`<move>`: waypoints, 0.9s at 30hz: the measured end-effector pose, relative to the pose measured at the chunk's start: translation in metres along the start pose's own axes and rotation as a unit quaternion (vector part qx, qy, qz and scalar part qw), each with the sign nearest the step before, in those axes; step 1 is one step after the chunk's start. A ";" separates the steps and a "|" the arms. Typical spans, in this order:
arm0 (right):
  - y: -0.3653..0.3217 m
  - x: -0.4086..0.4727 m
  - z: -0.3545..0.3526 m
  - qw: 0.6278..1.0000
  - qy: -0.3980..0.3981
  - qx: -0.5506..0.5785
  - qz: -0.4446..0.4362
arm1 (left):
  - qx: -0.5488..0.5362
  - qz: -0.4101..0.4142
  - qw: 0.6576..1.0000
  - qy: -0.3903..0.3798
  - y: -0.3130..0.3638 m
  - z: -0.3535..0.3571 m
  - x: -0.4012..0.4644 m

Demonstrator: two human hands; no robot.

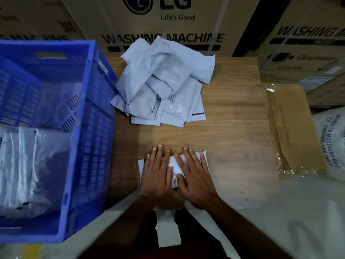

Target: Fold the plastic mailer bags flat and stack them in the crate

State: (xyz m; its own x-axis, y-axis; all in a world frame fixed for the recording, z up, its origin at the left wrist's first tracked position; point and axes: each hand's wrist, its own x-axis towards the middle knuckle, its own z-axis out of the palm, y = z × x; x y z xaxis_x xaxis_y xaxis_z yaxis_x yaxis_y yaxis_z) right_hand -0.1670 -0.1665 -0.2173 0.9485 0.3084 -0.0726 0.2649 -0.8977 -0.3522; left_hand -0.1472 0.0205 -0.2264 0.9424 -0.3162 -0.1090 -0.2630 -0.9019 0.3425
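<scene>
While you press the mailer bag (pixel 174 166) flat on the counter (pixel 233 131), your left hand (pixel 156 174) and right hand (pixel 194 176) lie spread on it, likely creasing a fold. Unfolded bags (pixel 162 86) wait far; the crate (pixel 89 128) sits left. Cartons (pixel 168 21) read "LG Life's Good", "WASHING MACHINE".

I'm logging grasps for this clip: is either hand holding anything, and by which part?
Nothing is gripped. The left hand and right hand press flat, fingers straight, on top of one mailer bag on the wooden table.
</scene>
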 end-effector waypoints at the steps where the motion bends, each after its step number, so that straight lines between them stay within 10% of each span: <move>1: 0.001 0.000 0.003 1.000 -0.001 -0.003 -0.001 | 0.004 0.001 1.000 -0.003 -0.002 0.003 0.001; 27: 0.046 -0.007 0.013 0.997 0.032 -0.002 0.065 | 0.040 0.064 0.997 0.018 0.033 0.034 0.018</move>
State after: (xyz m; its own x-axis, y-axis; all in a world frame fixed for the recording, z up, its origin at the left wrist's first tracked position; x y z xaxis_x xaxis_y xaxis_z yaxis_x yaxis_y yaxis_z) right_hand -0.1637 -0.2054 -0.2448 0.9840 0.1688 -0.0566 0.1400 -0.9302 -0.3394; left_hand -0.1459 -0.0252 -0.2488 0.9068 -0.4200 -0.0355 -0.3952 -0.8765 0.2750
